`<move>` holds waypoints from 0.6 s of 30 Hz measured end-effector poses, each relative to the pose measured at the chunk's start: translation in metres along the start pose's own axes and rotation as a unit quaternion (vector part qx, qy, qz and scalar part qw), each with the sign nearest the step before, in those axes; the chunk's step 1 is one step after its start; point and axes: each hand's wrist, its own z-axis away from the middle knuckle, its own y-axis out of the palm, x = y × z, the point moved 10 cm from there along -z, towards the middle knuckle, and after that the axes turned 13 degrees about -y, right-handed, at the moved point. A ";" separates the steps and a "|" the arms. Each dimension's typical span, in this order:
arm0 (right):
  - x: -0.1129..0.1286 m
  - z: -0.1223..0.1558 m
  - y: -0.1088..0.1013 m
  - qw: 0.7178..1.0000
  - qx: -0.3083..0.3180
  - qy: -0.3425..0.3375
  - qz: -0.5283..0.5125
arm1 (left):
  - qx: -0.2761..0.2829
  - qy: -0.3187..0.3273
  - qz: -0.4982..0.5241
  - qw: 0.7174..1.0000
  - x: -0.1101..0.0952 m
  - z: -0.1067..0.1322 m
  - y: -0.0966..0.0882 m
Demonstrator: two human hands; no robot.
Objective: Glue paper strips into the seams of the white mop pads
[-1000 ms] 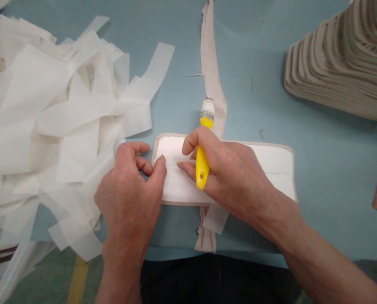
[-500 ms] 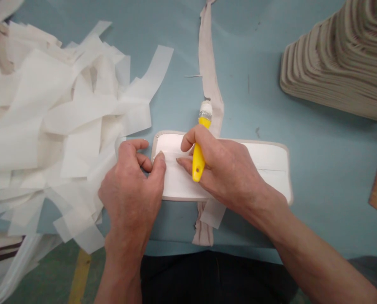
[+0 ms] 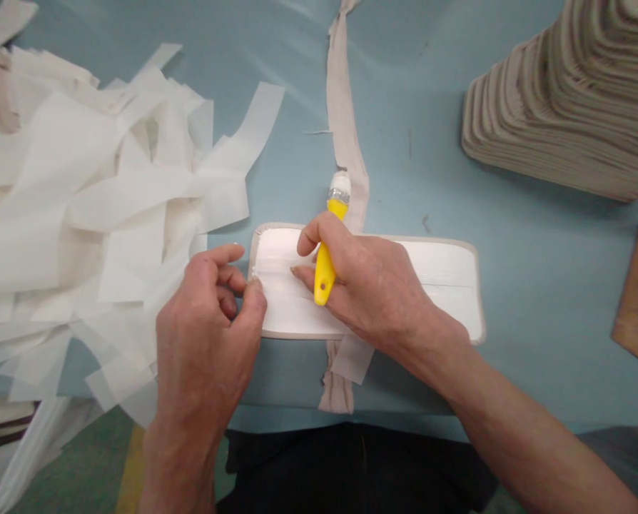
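Observation:
A white rectangular piece with a beige edge [image 3: 442, 275] lies flat on the blue table [image 3: 538, 250] in front of me. My right hand [image 3: 372, 285] rests on its middle, fingers closed around a yellow-handled tool [image 3: 327, 250] whose white tip points away from me. My left hand [image 3: 206, 343] sits at the piece's left end, thumb and fingers pinched at the edge of the white layer there. A long beige strip [image 3: 345, 135] runs under the piece from the far side to the table's near edge.
A big heap of loose white paper strips [image 3: 83, 214] covers the table's left part. A tall stack of beige flat pieces [image 3: 570, 107] stands at the back right. A brown board [image 3: 637, 300] shows at the right edge.
My left hand has shifted a little left and its pinch now sits right at the piece's left end. The right hand and yellow tool have hardly moved.

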 end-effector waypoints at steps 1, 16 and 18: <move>0.000 0.000 0.000 1.000 -0.003 -0.002 -0.002 | -0.013 0.032 -0.005 0.999 -0.006 0.001 -0.001; -0.008 0.046 -0.042 0.994 -0.096 -0.046 0.000 | -0.036 0.191 -0.057 0.979 -0.029 0.010 0.018; -0.021 0.058 -0.050 0.994 -0.104 -0.032 0.002 | -0.042 0.204 -0.050 0.977 -0.030 0.012 0.017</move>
